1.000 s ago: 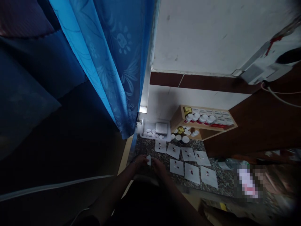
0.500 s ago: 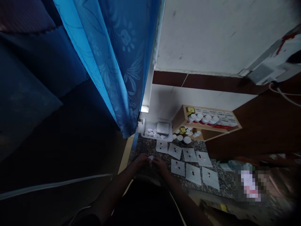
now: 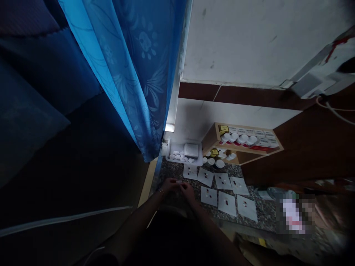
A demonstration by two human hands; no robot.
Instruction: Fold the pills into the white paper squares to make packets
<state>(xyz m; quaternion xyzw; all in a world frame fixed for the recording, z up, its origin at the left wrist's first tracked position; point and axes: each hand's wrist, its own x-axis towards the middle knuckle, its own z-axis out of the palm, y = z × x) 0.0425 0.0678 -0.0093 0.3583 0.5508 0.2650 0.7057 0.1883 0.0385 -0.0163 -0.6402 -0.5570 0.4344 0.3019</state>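
Note:
Between my two hands is a small folded white paper packet (image 3: 179, 181). My left hand (image 3: 170, 184) pinches its left end, and my right hand (image 3: 188, 190) has its fingers closed on the right end. Just right of my hands, several square white papers (image 3: 227, 204) lie spread in two rows on the speckled counter, with small dark and pale pills on them. Beyond the hands, a clear plastic tray (image 3: 200, 159) holds several folded white packets (image 3: 181, 156) and a stack of white paper (image 3: 191, 150).
A wooden shelf (image 3: 213, 136) at the back holds white-capped bottles (image 3: 242, 139), yellow boxes and white cartons. A blue curtain (image 3: 149, 92) hangs at left. On the right lie a clear plastic bag (image 3: 274, 192) and a blurred-out item (image 3: 294, 216). The granite counter (image 3: 172, 169) runs beneath.
The packet now lies flatter and lower between my fingers, no longer standing up. Both hands have shifted slightly up in the picture, and the view has moved a little.

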